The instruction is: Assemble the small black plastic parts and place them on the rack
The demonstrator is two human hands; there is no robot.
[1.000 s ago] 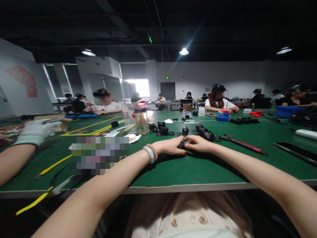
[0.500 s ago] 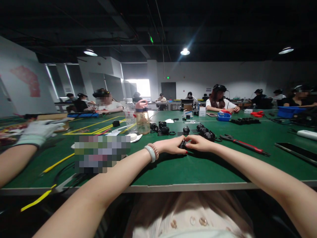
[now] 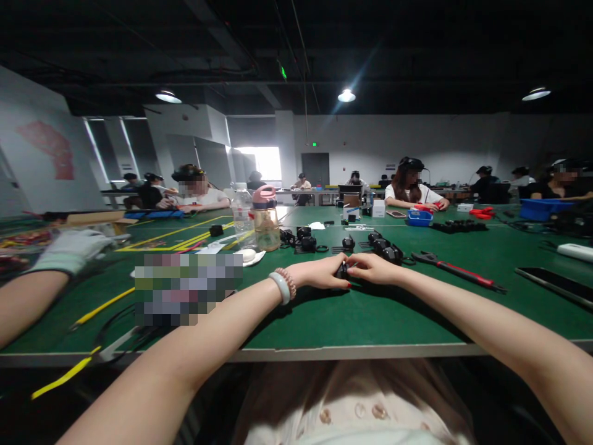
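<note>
My left hand (image 3: 319, 273) and my right hand (image 3: 374, 268) meet over the green table (image 3: 333, 315), both closed around a small black part (image 3: 342, 271) held between the fingertips. The left wrist wears a pale bangle and a bead bracelet (image 3: 282, 287). Just beyond my hands lies a row of similar black parts (image 3: 384, 247), with more black parts (image 3: 301, 240) to the left of it.
A red-handled wrench (image 3: 451, 267) lies to the right, a dark flat device (image 3: 553, 283) further right. A pink-lidded bottle (image 3: 265, 219) and a clear bottle (image 3: 241, 215) stand behind on the left. A co-worker's gloved hand (image 3: 69, 250) reaches in at far left. Other people sit at the far tables.
</note>
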